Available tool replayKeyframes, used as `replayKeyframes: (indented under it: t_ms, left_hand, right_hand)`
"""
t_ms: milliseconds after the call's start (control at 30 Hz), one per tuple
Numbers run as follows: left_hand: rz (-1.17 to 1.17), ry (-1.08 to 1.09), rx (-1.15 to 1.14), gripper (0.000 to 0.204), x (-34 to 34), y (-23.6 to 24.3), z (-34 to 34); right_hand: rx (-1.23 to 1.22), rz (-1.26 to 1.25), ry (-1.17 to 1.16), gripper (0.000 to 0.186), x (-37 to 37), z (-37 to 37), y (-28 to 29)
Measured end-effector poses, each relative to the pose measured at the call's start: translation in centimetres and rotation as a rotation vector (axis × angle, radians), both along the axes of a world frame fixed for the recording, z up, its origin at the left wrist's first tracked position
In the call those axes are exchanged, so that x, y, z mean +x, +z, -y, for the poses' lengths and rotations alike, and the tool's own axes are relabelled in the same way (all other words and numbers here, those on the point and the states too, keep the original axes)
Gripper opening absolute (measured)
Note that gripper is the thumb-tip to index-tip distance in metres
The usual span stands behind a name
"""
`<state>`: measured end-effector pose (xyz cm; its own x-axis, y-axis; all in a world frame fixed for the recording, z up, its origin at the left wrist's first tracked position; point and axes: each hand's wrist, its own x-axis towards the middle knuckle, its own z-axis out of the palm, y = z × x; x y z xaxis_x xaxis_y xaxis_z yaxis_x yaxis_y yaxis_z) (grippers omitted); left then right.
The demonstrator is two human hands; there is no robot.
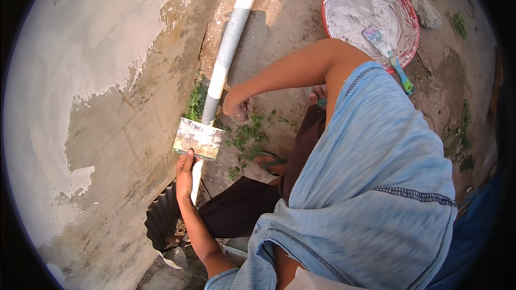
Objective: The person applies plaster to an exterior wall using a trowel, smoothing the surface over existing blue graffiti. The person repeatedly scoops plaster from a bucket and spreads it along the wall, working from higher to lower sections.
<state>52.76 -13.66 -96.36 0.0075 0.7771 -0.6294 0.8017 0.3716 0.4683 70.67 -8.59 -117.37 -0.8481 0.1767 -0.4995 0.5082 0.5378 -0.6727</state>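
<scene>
My left hand grips a wide putty blade by its lower edge, with the thumb on top. The blade's flat face is stained with white and rusty brown, and it lies over part of the pipe in this view. My right hand is beside the pipe, its fingers curled in; whatever they hold, if anything, is hidden. To the left stands a wall, its upper part coated in pale putty with a ragged edge and its lower part bare and cracked.
At the upper right sits a red-rimmed basin of whitish putty, a scraper resting across its rim. A stone lies beside it. Green weeds grow by the pipe. A dark corrugated sheet curves near the wall's foot.
</scene>
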Motion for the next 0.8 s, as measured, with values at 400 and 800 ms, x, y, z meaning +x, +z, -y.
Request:
replayKeyframes:
  t_ms: [400, 800]
  left_hand:
    - [0.281, 0.121, -0.240, 0.038, -1.6, -1.9, -0.2]
    - [-0.156, -0.264, -0.002, 0.041, -13.2, -7.4, -5.3]
  right_hand:
    - [-1.067, -0.712, -0.530, 0.045, 2.2, 4.5, 3.7]
    - [-0.341, -0.347, -0.660, 0.029, 11.9, -0.2, 2.7]
